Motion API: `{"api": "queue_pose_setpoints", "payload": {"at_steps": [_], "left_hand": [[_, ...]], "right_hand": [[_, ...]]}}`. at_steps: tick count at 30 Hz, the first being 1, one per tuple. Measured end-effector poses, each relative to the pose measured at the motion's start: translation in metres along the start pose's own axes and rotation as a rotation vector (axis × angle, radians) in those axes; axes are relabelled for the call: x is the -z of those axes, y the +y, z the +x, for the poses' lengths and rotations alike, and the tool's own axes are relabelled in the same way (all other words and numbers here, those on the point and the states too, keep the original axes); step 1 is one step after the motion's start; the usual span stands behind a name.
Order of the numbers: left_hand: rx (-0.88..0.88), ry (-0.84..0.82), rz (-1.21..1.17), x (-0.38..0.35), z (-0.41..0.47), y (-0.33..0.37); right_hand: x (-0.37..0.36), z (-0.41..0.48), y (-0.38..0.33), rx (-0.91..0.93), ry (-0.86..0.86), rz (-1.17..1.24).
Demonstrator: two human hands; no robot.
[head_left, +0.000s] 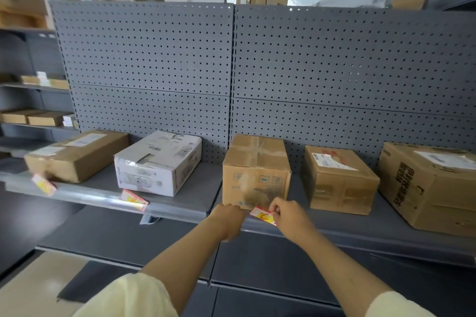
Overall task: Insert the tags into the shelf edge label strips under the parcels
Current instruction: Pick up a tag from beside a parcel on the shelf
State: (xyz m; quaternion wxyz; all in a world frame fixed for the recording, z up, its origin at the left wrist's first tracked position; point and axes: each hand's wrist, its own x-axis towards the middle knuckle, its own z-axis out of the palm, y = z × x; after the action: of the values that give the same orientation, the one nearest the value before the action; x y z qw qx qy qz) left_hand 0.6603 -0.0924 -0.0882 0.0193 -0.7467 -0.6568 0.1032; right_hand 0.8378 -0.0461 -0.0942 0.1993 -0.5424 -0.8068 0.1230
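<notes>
Both arms are reaching forward from pale yellow sleeves (134,296) to the front edge of the grey shelf (195,188). The left hand (228,219) is curling knuckles-up against the label strip (108,199), its fingertips hidden, so whether it is pinching anything cannot be told. The right hand (289,216) is pinching the right end of a red and yellow tag (262,215) between thumb and fingers, holding it tilted at the shelf's front edge, just below the taped brown parcel (256,172). Two more tags are sitting slanted in the strip toward the left: one (134,199) under the white parcel (158,162), another (43,185) under the flat brown parcel (77,154) near the left corner. Open shelf is lying between the parcels. A perforated grey back panel (257,59) is rising behind.
</notes>
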Motion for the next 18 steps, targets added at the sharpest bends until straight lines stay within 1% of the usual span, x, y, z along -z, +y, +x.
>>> {"api": "queue_pose_setpoints", "payload": {"at_steps": [3,5,9,18], "left_hand": [[-0.022,0.002,-0.06,-0.015,0.007,-0.009],[-0.049,0.003,-0.099,-0.023,0.01,-0.009],[-0.09,0.038,-0.1,-0.035,0.02,-0.007],[-0.073,0.032,-0.223,-0.035,0.027,-0.016]], "right_hand": [[-0.009,-0.002,-0.004,-0.049,0.035,0.025],[-0.014,-0.006,-0.005,-0.069,0.026,0.019],[-0.013,-0.003,-0.006,-0.071,0.04,0.038],[-0.03,0.013,-0.018,-0.055,0.085,0.062]]}}
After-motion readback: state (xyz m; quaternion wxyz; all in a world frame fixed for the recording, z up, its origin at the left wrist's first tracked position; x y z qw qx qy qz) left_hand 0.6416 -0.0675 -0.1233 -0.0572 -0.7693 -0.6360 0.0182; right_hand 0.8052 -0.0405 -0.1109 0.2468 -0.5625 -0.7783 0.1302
